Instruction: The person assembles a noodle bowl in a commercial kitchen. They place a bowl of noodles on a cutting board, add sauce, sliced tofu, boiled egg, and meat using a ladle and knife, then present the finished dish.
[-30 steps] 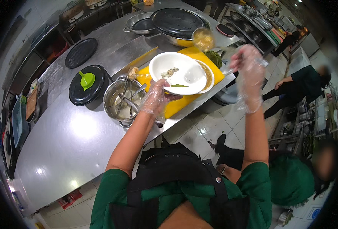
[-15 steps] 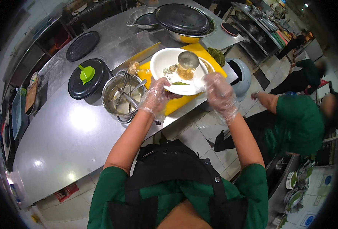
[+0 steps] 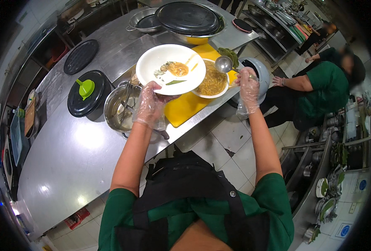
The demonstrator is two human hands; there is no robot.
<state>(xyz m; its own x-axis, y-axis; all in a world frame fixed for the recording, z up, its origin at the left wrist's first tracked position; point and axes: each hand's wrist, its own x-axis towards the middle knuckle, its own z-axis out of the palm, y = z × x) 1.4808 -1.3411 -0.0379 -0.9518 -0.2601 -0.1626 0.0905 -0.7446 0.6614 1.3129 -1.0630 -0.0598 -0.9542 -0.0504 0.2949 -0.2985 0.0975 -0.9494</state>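
Observation:
My left hand (image 3: 150,104), in a clear plastic glove, grips the near rim of a white plate (image 3: 152,56). The plate carries an orange-brown saucy food (image 3: 177,68), some pale crumbly bits and a green leaf (image 3: 175,83). In my gloved right hand (image 3: 249,90) is a metal ladle (image 3: 224,64), its bowl raised over a white bowl (image 3: 225,91) of yellowish-brown soupy food (image 3: 211,82). That bowl stands on a yellow cutting board (image 3: 180,112), and the plate covers part of its left side.
Left of the board stand a steel pot (image 3: 115,109) with utensils and a black-lidded container (image 3: 77,108) with a green funnel (image 3: 86,88) on top. A large black-lidded basin (image 3: 187,19) sits behind. A grey bin (image 3: 260,77) is beside the table. A co-worker (image 3: 325,90) stands at right.
The ladle has moved right, from over the plate to over the bowl. My left hand has shifted the plate left, so more of the bowl shows.

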